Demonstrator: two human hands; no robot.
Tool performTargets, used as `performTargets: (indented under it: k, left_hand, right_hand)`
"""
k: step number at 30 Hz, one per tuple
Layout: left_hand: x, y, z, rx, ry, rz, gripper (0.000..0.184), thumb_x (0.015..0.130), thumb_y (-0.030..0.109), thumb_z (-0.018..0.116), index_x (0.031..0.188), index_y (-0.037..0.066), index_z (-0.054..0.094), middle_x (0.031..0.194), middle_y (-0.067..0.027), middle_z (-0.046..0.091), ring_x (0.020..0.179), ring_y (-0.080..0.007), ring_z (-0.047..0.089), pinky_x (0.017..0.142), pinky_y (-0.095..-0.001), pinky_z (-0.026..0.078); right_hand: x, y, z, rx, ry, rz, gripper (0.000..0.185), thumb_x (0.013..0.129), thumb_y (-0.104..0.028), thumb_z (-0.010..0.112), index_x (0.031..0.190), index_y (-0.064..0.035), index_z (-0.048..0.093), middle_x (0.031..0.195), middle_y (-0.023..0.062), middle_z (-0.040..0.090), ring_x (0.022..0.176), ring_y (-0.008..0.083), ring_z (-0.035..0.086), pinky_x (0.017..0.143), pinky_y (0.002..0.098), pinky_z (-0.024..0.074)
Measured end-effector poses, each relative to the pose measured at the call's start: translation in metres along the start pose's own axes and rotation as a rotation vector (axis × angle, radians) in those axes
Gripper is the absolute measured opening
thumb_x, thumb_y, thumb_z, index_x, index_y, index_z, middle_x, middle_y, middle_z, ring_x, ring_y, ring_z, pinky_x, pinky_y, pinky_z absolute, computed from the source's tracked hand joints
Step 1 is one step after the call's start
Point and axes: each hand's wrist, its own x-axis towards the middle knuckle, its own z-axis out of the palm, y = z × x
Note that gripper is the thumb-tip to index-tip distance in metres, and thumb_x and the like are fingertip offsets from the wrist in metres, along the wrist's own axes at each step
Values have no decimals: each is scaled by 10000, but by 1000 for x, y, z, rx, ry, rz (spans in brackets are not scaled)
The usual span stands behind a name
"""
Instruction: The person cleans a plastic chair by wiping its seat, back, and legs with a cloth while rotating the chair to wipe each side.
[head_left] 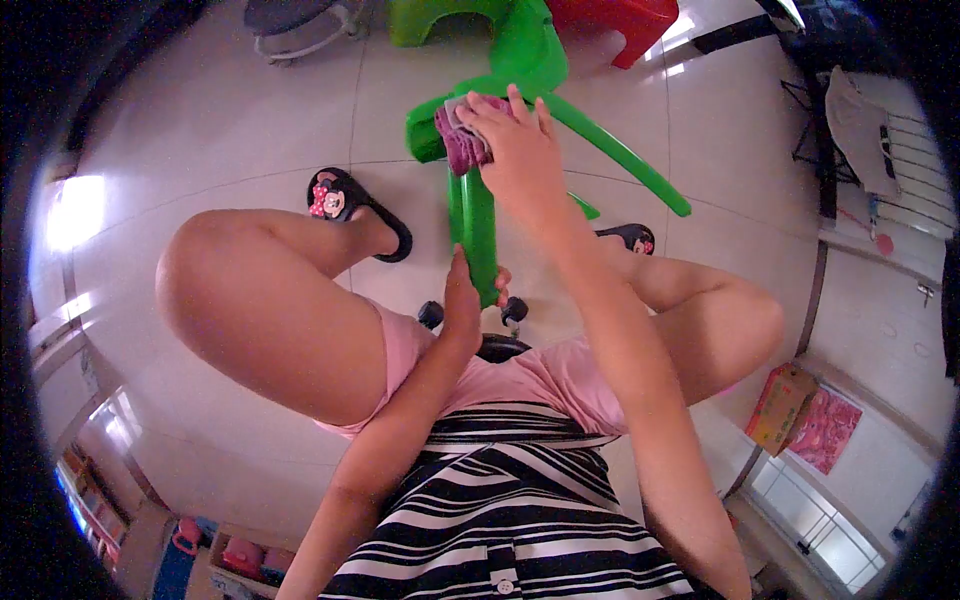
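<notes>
A green plastic chair [482, 215] is tipped over before me, its legs pointing different ways. My left hand [465, 290] is wrapped around the end of the leg nearest my lap. Farther up, my right hand [525, 150] presses a folded purple and grey cloth [462, 140] against the chair, where that leg meets the frame. The fingers of this hand are partly spread over the cloth. Its palm side is hidden.
Behind the chair are another green plastic piece of furniture [440, 18], a red one [625, 25] and a grey stool [290, 15]. Black casters [430, 315] show below my seat. A cardboard box [783, 410] is at right, and a bin of items [245, 560] at lower left.
</notes>
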Motion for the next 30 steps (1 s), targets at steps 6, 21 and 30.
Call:
performTargets:
  k: [6,21,30]
  left_hand:
    - [0,0,1,5,-3,20,461,993,468,256,907,76,484,598,-61,501,458,-165,483,445,-291,430]
    - [4,0,-1,-689,-68,-64,521,913,472,408,1200,45,497,1139,-130,561,1125,-276,513,1024,-410,359]
    - [8,-3,-12,-786,-42,-38,557,917,501,417,1254,66,501,1257,-106,552,1181,-295,498,1036,-433,358]
  right_hand:
    - [16,7,8,-9,-6,-32,573,704,-100,647,1261,-196,557,1371,8,493,1330,327,356,1133,518,182]
    - [-10,-10,5,25,-12,-47,661,689,-66,642,1328,-96,477,1428,93,413,1329,316,362,1134,401,233]
    - [-66,-27,-18,136,-120,-81,701,681,-85,661,1349,-87,447,1450,115,372,1355,329,313,1131,419,245]
